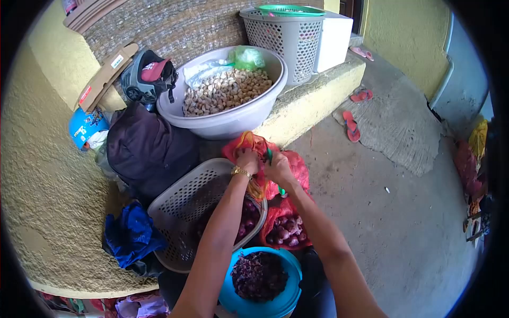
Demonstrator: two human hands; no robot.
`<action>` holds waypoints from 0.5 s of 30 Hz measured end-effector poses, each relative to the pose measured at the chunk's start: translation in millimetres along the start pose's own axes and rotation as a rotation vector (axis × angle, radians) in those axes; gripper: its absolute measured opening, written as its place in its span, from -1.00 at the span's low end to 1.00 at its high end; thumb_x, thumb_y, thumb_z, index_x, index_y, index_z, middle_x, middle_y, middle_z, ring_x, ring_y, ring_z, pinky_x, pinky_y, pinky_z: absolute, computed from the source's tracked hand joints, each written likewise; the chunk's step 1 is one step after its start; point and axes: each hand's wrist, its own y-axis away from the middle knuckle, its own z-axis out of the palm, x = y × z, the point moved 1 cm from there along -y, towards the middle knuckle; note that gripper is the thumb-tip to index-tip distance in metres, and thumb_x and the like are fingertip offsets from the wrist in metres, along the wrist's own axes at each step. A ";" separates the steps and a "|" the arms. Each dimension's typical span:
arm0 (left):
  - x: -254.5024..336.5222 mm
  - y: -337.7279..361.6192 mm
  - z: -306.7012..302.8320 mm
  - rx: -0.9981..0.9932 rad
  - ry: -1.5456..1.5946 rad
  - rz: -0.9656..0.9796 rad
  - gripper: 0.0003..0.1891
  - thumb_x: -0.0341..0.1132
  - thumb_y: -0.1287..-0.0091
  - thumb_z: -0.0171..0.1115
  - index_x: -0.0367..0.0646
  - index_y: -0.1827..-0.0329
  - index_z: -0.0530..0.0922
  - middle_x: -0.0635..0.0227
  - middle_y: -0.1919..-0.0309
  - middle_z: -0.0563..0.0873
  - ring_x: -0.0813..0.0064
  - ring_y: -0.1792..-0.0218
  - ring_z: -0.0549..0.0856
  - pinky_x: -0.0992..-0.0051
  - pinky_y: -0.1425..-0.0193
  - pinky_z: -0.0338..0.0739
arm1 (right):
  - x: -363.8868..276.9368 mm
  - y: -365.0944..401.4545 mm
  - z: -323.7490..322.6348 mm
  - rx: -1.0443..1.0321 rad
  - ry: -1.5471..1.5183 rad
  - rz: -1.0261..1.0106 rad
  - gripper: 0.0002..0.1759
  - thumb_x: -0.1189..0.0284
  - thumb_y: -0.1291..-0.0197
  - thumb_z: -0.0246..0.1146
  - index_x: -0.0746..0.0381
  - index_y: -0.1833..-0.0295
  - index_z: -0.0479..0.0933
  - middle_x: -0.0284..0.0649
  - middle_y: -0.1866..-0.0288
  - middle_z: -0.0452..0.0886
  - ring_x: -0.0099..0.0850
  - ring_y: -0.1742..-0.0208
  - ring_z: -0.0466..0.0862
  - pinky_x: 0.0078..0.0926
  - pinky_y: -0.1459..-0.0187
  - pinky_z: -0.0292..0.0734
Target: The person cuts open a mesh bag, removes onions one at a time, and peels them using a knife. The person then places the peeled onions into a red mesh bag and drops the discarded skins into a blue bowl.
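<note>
Red mesh sack (295, 168): bulging and creased, lying on the floor just beyond the grey basket (183, 199); your left hand (248, 160) grips its gathered netting.
Orange-yellow netting (257, 190): loose and crumpled, hanging below your left hand to the far right rim of the grey basket.
Green piece (269, 155): narrow, bright, raised at the fingers of your right hand (278, 169), against the red mesh; its kind is too small to tell.
Lower green piece (281, 191): short, lying against the red mesh nearer you.
</note>
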 end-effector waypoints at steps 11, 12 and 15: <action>-6.4 -34.0 5.6 -0.604 -0.175 0.057 -0.23 -0.13 0.07 0.52 0.05 -0.33 0.51 0.13 -0.17 0.65 0.20 -0.17 0.66 0.24 -0.20 0.58 | 49.1 4.3 15.4 -0.285 0.227 0.206 -0.40 0.14 0.23 0.52 0.37 0.16 0.59 0.11 0.18 0.70 0.00 0.07 0.70 -0.09 -0.03 0.57; -6.3 -28.0 -9.0 -0.603 -0.153 0.065 -0.26 -0.14 0.01 0.49 0.04 -0.34 0.49 0.15 -0.21 0.63 0.23 -0.22 0.62 0.25 -0.26 0.54 | 50.4 7.1 10.9 -0.314 0.113 0.256 -0.32 0.10 0.30 0.56 0.37 0.12 0.59 0.08 0.16 0.70 -0.03 0.04 0.70 -0.12 -0.05 0.57; -21.4 -16.5 -7.9 -0.528 -0.012 0.233 -0.29 -0.14 -0.03 0.46 0.03 -0.34 0.48 0.20 -0.26 0.59 0.28 -0.29 0.56 0.27 -0.33 0.47 | 35.5 19.7 -2.8 -0.300 -0.001 0.292 -0.22 0.06 0.35 0.60 0.37 0.04 0.59 0.04 0.13 0.71 -0.04 0.00 0.70 -0.16 -0.07 0.57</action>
